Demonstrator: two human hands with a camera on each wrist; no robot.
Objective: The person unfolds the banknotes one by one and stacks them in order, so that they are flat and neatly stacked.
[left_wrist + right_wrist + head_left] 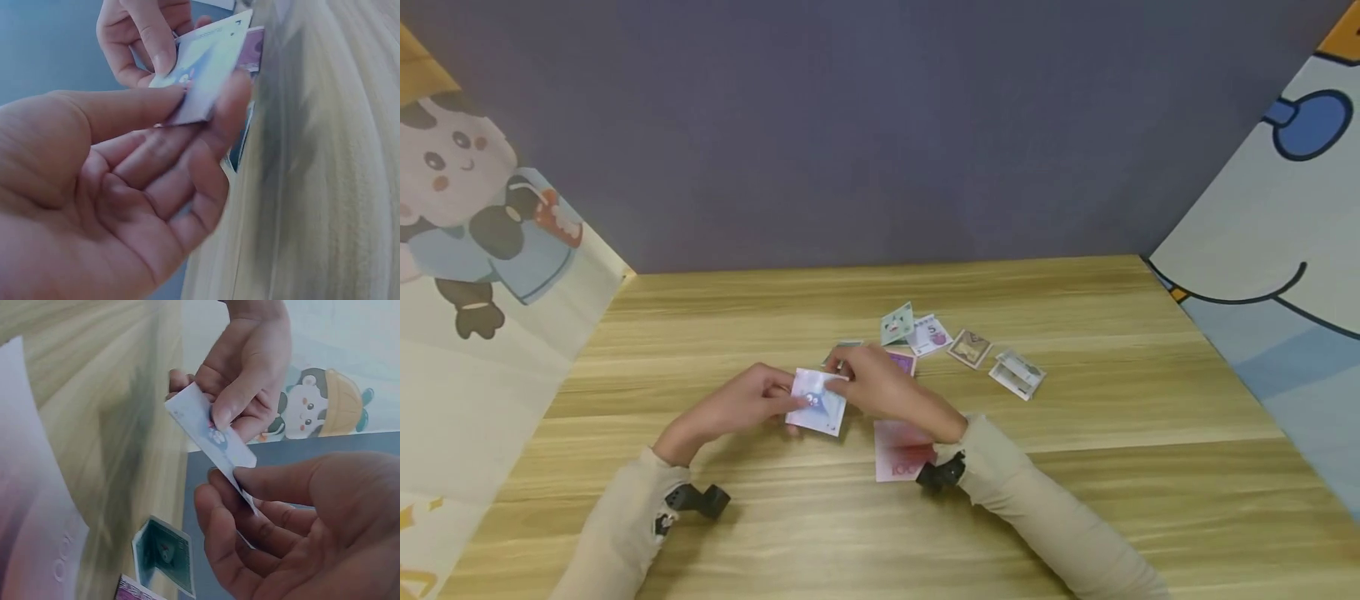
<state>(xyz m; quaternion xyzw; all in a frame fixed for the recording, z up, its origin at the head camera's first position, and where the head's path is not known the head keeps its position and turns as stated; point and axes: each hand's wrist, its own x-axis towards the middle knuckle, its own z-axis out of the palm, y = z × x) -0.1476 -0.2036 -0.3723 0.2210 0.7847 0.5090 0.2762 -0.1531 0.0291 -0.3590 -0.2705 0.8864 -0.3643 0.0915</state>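
Observation:
A pale lilac-blue paper note (815,414), small and squarish, is held above the table between both hands. My left hand (748,405) pinches its left side, the thumb on the printed face, as the left wrist view shows of the note (201,78). On the upper right edge, my right hand (880,385) pinches it between thumb and fingers. The right wrist view shows the note (209,434) tilted, with the right hand (300,519) at one end and the left hand (240,381) at the other.
A red note (897,458) lies under my right wrist. Beyond the hands are a purple note (904,362), a folded green one (897,324), a lilac one (930,335), a brown one (970,348) and a folded grey one (1018,373). A dark panel (880,133) stands behind.

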